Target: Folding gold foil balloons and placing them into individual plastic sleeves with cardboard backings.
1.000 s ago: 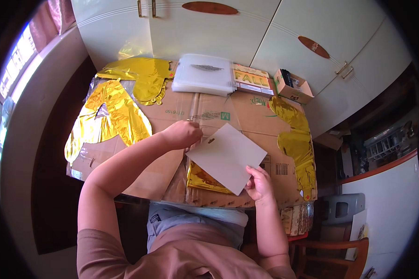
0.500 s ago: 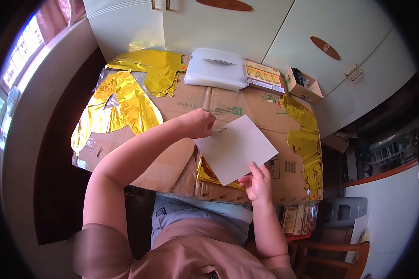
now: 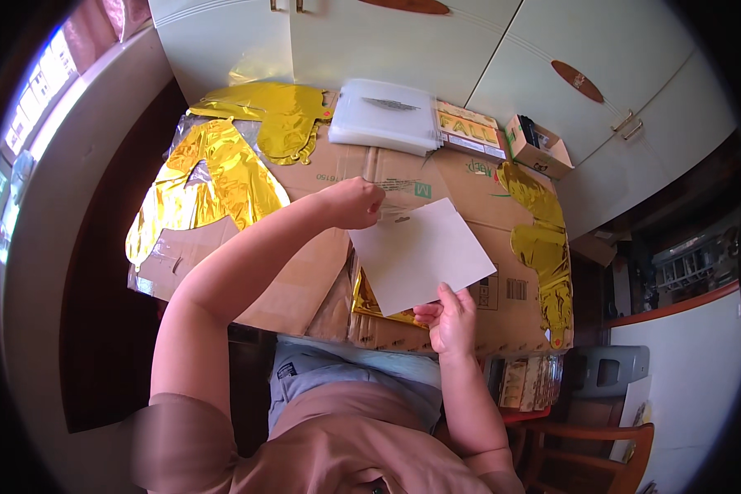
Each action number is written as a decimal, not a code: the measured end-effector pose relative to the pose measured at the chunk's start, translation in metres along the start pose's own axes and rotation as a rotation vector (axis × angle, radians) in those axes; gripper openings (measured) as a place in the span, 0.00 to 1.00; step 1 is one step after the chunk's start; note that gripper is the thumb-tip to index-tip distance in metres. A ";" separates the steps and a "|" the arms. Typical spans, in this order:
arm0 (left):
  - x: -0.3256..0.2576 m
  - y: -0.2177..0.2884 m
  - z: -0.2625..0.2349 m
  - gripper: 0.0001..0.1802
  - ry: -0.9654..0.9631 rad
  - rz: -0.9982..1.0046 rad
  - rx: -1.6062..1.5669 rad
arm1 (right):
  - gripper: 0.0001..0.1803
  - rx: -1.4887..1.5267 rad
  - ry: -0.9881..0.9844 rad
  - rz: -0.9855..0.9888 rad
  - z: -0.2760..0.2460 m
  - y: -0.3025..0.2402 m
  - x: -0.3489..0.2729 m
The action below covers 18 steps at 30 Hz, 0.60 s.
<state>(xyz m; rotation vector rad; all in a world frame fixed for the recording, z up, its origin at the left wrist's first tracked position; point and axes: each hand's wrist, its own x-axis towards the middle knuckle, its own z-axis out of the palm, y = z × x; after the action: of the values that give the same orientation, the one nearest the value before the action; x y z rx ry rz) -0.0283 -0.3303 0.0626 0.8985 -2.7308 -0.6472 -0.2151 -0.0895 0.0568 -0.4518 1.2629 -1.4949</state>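
A flat white sleeve (image 3: 424, 255) lies tilted over the flattened brown cardboard (image 3: 305, 272) that covers the table. My left hand (image 3: 356, 203) pinches its upper left corner, fingers closed on the edge. My right hand (image 3: 446, 317) grips its lower edge from below. A folded gold foil piece (image 3: 369, 303) peeks out from under the sleeve's lower left side.
Crumpled gold foil balloons (image 3: 214, 177) spread over the table's left and back. Another gold foil strip (image 3: 543, 247) runs down the right side. A stack of clear white sleeves (image 3: 387, 123), a printed packet (image 3: 469, 132) and a small open box (image 3: 535, 146) sit at the back by white cabinet doors.
The view has shifted slightly, so the table sits a little lower in the picture. Both hands keep their hold on the white sleeve, which has barely moved.
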 end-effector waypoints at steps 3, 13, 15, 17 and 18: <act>0.001 0.003 -0.006 0.10 -0.026 -0.001 -0.052 | 0.12 -0.005 -0.012 -0.026 0.004 0.002 -0.001; 0.006 0.017 -0.003 0.07 0.124 0.162 -0.025 | 0.11 0.144 -0.012 -0.023 0.022 0.005 0.017; 0.012 0.021 -0.001 0.06 0.171 0.184 -0.027 | 0.11 0.165 0.003 -0.014 0.026 0.002 0.023; 0.021 0.023 0.004 0.06 0.232 0.199 -0.011 | 0.11 0.205 0.021 -0.016 0.027 0.000 0.029; 0.024 0.023 0.007 0.05 0.262 0.204 -0.002 | 0.11 0.207 0.024 -0.027 0.028 -0.002 0.030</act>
<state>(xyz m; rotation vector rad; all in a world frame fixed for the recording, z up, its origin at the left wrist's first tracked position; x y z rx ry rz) -0.0614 -0.3261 0.0680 0.6415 -2.5407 -0.4577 -0.2043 -0.1286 0.0590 -0.3167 1.1100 -1.6380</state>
